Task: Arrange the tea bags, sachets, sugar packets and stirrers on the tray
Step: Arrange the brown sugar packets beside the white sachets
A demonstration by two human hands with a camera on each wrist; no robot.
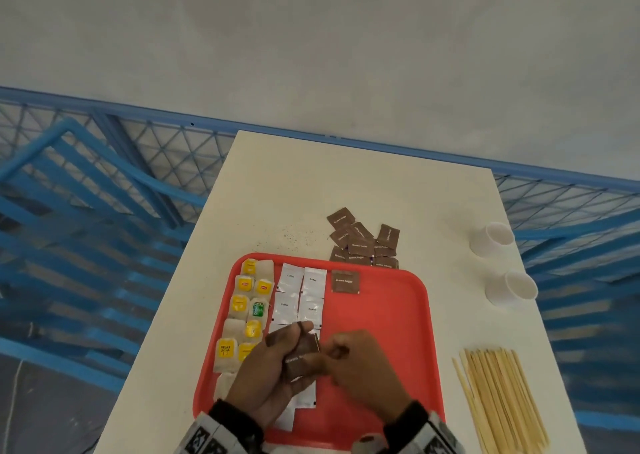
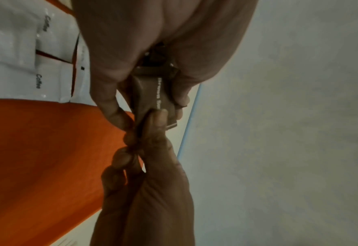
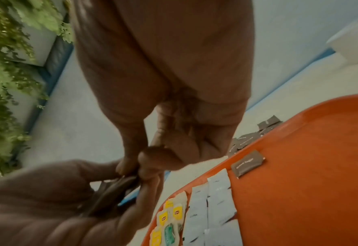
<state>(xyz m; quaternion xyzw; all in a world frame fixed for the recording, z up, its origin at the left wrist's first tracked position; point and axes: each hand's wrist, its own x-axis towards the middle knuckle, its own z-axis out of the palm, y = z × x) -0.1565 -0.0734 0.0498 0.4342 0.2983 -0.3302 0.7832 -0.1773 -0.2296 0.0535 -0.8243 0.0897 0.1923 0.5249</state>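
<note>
Over the red tray (image 1: 388, 318) my left hand (image 1: 277, 363) grips a small stack of brown sugar packets (image 1: 301, 356) (image 2: 152, 93). My right hand (image 1: 353, 360) pinches the stack's near edge between thumb and forefinger (image 3: 135, 164). Tea bags (image 1: 246, 311) fill two columns at the tray's left, white coffee sachets (image 1: 299, 297) lie beside them, and one brown sugar packet (image 1: 345, 281) lies to their right. More brown packets (image 1: 363, 242) are heaped on the table beyond the tray. Wooden stirrers (image 1: 498, 398) lie on the table at the right.
Two white paper cups (image 1: 491, 238) (image 1: 512, 289) lie on their sides near the table's right edge. Dark specks (image 1: 287, 237) dot the white table (image 1: 311, 183) behind the tray. Blue metal railings (image 1: 104, 193) surround the table.
</note>
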